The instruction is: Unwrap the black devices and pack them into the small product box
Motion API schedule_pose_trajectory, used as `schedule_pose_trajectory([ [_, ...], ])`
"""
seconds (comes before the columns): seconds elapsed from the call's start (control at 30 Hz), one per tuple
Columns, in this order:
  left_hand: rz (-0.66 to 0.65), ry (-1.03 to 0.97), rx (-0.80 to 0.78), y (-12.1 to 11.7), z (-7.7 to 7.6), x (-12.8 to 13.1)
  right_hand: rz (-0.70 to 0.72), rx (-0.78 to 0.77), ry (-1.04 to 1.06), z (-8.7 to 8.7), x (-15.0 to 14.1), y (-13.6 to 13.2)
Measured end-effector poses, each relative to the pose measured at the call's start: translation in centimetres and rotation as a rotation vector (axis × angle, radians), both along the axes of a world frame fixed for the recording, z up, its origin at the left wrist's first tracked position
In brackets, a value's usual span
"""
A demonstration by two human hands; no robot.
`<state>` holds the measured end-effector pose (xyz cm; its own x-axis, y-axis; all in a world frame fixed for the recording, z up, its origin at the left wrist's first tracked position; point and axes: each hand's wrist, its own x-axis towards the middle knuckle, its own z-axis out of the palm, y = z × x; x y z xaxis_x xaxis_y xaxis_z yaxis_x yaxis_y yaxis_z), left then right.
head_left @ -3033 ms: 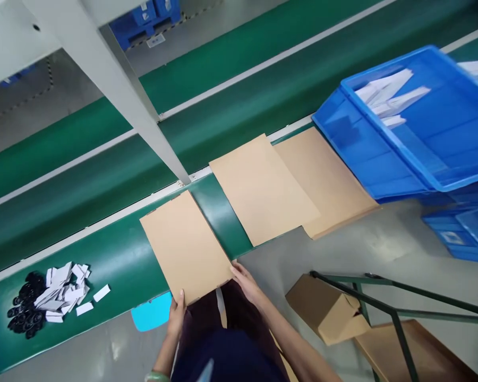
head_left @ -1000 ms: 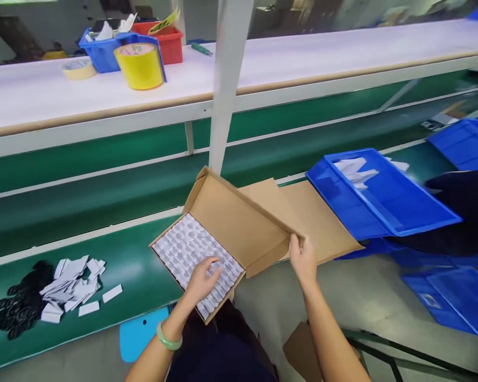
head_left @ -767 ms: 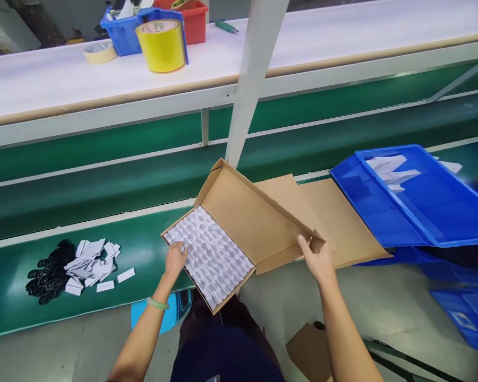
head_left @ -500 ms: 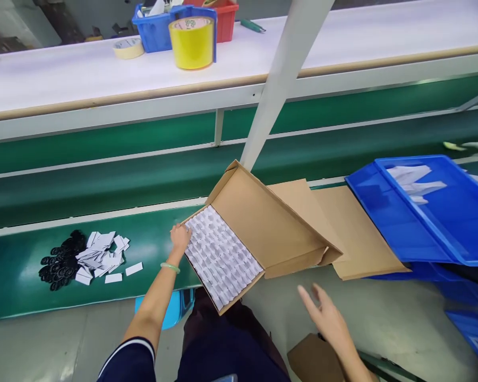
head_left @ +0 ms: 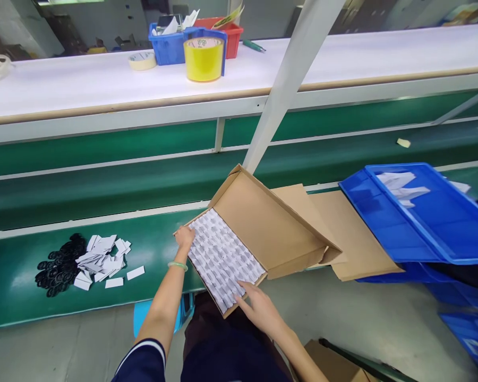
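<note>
An open flat cardboard box lies on the green table edge, its lid tilted up and back to the right. Its tray holds rows of small white packets. My left hand rests on the tray's far left corner, fingers curled over the box edge. My right hand lies at the tray's near corner, fingers stretched out and touching the white packets.
Two flat cardboard boxes lie right of the open box. A blue bin with white pieces sits at the right. A pile of white slips and black rings lies at the left. Tape rolls and bins stand on the white shelf. A white post rises behind the box.
The box has been opened and its lid stands up. My right hand let go of the lid and came to the tray's near corner. My left hand moved to the far left corner.
</note>
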<state>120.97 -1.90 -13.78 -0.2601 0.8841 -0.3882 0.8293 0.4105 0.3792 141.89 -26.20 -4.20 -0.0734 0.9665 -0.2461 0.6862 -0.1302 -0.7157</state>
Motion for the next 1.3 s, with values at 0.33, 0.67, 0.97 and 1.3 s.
schedule_pose_trajectory([
  [0.33, 0.043, -0.115, 0.101, -1.8, 0.8, -1.1, 0.094, 0.012, 0.025, 1.5, -1.5, 1.3],
  [0.67, 0.046, -0.144, 0.212, -2.3, 1.1, -0.7, 0.15, 0.122, 0.123, 3.0, -3.3, 5.2],
  [0.97, 0.251, -0.397, 0.269, -0.7, 1.5, 0.7, 0.152, 0.032, 0.137, 2.0, -2.5, 2.4],
  [1.3, 0.242, -1.169, 0.307, -9.3, 11.9, 0.2, -0.065, 0.283, 0.376, 4.4, -2.1, 6.1],
])
